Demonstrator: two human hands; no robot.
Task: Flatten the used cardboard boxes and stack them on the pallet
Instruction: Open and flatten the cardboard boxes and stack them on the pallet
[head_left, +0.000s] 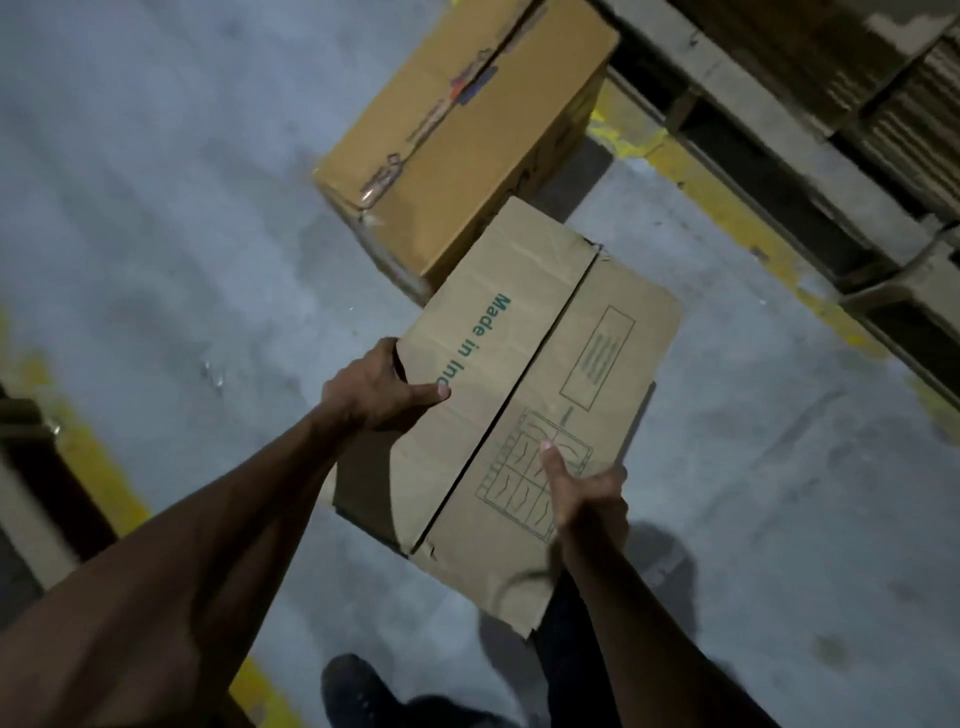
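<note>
Worn yellow floor paint (98, 467) edges smooth grey concrete at the left. The left hand (382, 387) pinches the creased side edge of a printed cardboard box (524, 374), thumb on top; the right hand (584, 493) grips its near edge, thumb lying on the printed grid. Beyond it a taped carton (467, 130) stands on the floor. At far right, a rough wooden pallet (810, 171) carries corrugated stacks (904, 78).

The left hand (375, 387) covers the end of the green print (480, 340) — its fingers hidden beneath.
</note>
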